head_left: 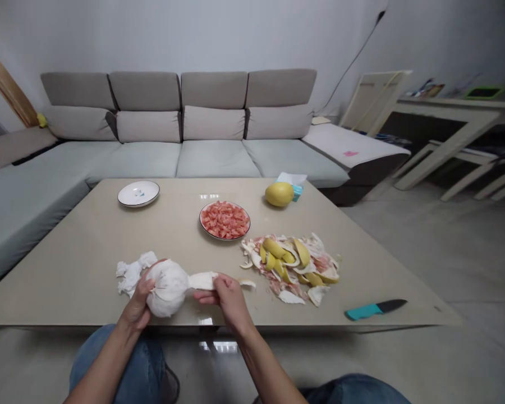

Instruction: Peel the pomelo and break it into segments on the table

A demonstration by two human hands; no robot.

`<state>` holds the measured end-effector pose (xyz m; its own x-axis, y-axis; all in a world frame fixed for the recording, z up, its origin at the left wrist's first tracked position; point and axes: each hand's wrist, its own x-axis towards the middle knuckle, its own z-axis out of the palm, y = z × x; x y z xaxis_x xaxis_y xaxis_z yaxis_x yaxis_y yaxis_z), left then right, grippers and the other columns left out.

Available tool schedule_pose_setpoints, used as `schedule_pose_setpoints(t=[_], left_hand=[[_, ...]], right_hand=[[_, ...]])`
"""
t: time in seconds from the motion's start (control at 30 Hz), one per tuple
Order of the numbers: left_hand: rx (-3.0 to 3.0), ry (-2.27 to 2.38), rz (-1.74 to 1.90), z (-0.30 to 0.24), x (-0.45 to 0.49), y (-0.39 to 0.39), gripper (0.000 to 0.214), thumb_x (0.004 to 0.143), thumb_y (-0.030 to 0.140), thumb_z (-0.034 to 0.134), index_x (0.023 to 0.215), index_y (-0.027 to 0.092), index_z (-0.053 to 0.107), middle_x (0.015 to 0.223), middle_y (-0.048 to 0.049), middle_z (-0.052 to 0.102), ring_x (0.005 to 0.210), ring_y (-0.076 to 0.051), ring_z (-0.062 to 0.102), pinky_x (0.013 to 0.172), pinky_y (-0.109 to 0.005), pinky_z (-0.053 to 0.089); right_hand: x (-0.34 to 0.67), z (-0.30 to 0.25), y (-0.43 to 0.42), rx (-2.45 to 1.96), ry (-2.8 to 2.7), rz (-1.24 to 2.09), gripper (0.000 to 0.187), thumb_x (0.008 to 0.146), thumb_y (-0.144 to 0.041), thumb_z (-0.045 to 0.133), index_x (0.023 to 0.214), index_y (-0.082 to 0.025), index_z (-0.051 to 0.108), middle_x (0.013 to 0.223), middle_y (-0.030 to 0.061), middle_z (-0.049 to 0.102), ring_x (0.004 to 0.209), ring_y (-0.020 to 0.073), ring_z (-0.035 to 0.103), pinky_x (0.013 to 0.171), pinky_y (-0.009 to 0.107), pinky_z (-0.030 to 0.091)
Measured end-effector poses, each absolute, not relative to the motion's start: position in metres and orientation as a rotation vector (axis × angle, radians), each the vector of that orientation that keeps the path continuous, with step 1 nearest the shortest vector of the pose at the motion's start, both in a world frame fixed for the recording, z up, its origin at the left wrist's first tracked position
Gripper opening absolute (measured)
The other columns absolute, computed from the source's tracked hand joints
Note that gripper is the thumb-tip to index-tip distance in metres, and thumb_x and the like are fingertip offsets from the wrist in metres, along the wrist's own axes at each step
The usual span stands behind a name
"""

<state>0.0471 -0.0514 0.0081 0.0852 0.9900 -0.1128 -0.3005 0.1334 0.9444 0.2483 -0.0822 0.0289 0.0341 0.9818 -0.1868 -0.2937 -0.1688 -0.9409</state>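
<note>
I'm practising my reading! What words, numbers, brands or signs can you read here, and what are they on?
No text can be read here.
Blue pack by the yellow fruit: any print is too small and partly hidden.
White plate: blue marks, too blurred to tell if they are letters.
Knife: no lettering I can make out.
White peeled fruit in the left hand: none seen.
</note>
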Motion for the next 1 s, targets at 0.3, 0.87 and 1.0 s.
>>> schedule_pose_setpoints(t=[0.3,0.87,1.0], left_hand=[[0.719,0.955,1.151,0.004,0.040,-0.050,0.073,0.072,0.081,0.040,0.126,0.034,0.055,0.111,-0.0077,0.071,0.105,-0.033,0.066,0.079,-0.049,0.057],[0.136,0.219,1.122,0.001,0.026,-0.047,0.054,0.087,0.045,0.053,0.139,0.034,0.043,0.127,-0.0133,0.062,0.107,-0.030,0.065,0.073,-0.035,0.061],[0.047,0.324,1.172,0.004,0.031,-0.047,0.052,0.086,0.046,0.055,0.136,0.034,0.048,0.119,-0.0138,0.066,0.101,-0.033,0.067,0.070,-0.039,0.062]], right_hand=[[0.243,0.029,-0.086,-0.911,-0.526,1.652,0.020,0.078,-0.029,0.059,0.082,-0.011,0.067,0.073,0.0087,0.074,0.058,0.0164,0.071,0.052,0.020,0.056],[0.327,0.022,-0.080,-0.782,-0.222,1.357,0.018,0.087,-0.026,0.060,0.102,-0.016,0.065,0.102,0.0086,0.075,0.095,0.0171,0.071,0.077,0.026,0.061],[0.345,0.014,-0.091,-1.221,-0.899,1.014,0.036,0.093,-0.040,0.048,0.116,-0.017,0.062,0.116,0.0142,0.069,0.099,0.0244,0.069,0.082,0.042,0.057]])
